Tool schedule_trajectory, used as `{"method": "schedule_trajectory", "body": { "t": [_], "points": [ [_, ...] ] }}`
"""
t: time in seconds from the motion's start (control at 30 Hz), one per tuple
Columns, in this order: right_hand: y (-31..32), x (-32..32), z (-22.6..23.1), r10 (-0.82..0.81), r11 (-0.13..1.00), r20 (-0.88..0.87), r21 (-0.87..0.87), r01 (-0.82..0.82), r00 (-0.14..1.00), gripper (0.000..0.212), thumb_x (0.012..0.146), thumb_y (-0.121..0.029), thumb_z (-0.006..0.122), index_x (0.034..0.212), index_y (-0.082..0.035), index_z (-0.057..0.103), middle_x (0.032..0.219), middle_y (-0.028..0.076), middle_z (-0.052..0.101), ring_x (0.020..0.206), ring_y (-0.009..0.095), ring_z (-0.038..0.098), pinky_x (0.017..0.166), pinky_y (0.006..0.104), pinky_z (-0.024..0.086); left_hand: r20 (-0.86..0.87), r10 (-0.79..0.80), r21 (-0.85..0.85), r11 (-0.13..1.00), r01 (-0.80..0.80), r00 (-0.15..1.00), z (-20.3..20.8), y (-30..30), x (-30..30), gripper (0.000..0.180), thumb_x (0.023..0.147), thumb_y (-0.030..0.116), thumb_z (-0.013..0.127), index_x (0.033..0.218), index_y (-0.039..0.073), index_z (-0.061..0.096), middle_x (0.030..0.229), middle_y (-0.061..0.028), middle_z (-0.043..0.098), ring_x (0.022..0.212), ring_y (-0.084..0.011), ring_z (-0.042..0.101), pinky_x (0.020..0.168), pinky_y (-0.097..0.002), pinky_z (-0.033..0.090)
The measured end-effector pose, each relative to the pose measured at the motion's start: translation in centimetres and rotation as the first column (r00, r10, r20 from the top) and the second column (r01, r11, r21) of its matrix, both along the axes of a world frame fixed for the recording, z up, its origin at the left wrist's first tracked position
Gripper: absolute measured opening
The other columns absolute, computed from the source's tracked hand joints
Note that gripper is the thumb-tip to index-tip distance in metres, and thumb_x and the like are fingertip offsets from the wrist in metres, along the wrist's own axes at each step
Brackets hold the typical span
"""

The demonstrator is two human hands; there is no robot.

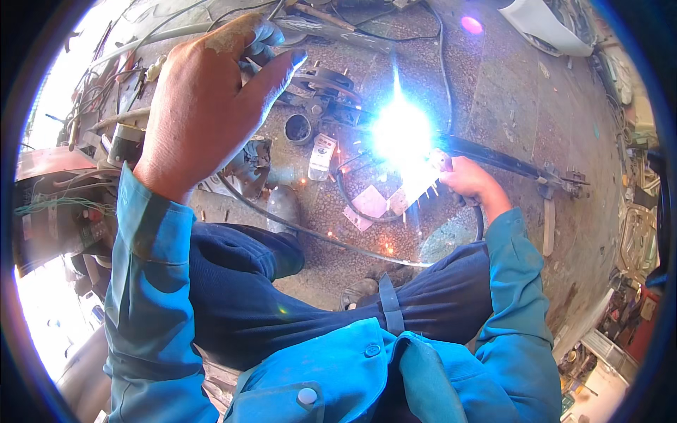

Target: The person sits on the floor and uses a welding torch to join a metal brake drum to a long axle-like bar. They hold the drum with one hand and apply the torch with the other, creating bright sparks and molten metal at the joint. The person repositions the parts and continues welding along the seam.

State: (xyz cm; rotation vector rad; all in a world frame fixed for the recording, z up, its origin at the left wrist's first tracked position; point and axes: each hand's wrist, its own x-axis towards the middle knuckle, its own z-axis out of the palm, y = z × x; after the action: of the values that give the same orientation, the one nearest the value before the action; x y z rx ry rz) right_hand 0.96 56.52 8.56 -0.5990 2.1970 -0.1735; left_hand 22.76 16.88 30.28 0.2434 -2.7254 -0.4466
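My right hand (467,178) is closed around a welding electrode holder, mostly hidden by my fingers and the glare. A dark cable (479,222) hangs below that hand. Just beyond it a blinding blue-white welding arc (402,134) burns at a long dark metal bar (501,156), and the glare hides the joint. Small orange sparks fall toward the floor. My left hand (204,99) is raised to the left of the arc, palm toward the light. Its fingers are curled and the thumb stands apart, with nothing seen between them.
A short round tube (298,129), a white packet (322,156) and pink paper (367,206) lie before my feet. A cable (317,236) crosses the floor past my shoe (283,206). Machinery (63,211) stands at left, and a white panel (546,27) lies far right.
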Motion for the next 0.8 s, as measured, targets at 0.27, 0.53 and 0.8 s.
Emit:
{"method": "schedule_trajectory", "body": {
  "t": [0.27, 0.53, 0.8],
  "points": [
    [0.4, -0.3, -2.5, -0.037, 0.998, -0.008, -0.057, 0.037, 0.999, 0.035, 0.088, -0.025, 0.070, 0.107, 0.003, 0.078, 0.098, 0.027, 0.079, 0.090, 0.040, 0.079, 0.083, 0.0486, 0.061, -0.073, -0.025, 0.060, 0.998, 0.029, 0.997, -0.4, -0.5, 0.1, 0.030, 0.104, 0.029, 0.078, 0.115, 0.001, 0.075, 0.079, -0.0154, 0.076, 0.069, -0.0282, 0.077, 0.065, -0.0388, 0.059],
    [-0.9, 1.0, 1.2, -0.106, 0.994, -0.017, -0.015, 0.106, 0.994, 0.032, 0.088, -0.023, 0.069, 0.106, 0.002, 0.078, 0.089, 0.022, 0.079, 0.083, 0.036, 0.080, 0.077, 0.0482, 0.061, 0.058, -0.065, 0.167, 0.984, 0.054, 0.996, -0.6, -0.9, -0.3, 0.029, 0.104, 0.024, 0.079, 0.118, 0.000, 0.077, 0.095, -0.0109, 0.080, 0.084, -0.0164, 0.075, 0.080, -0.0323, 0.059],
    [1.8, 0.2, 5.1, -0.303, 0.947, -0.035, -0.120, 0.297, 0.952, 0.026, 0.089, -0.021, 0.068, 0.089, 0.005, 0.065, 0.078, 0.015, 0.071, 0.070, 0.028, 0.073, 0.064, 0.0481, 0.055, 0.524, -0.211, -0.006, 0.968, 0.252, 0.825, -10.2, -3.0, -3.2, 0.037, 0.097, 0.033, 0.077, 0.114, 0.000, 0.073, 0.101, -0.0249, 0.077, 0.099, -0.0457, 0.074, 0.087, -0.0533, 0.059]
  ]
}}
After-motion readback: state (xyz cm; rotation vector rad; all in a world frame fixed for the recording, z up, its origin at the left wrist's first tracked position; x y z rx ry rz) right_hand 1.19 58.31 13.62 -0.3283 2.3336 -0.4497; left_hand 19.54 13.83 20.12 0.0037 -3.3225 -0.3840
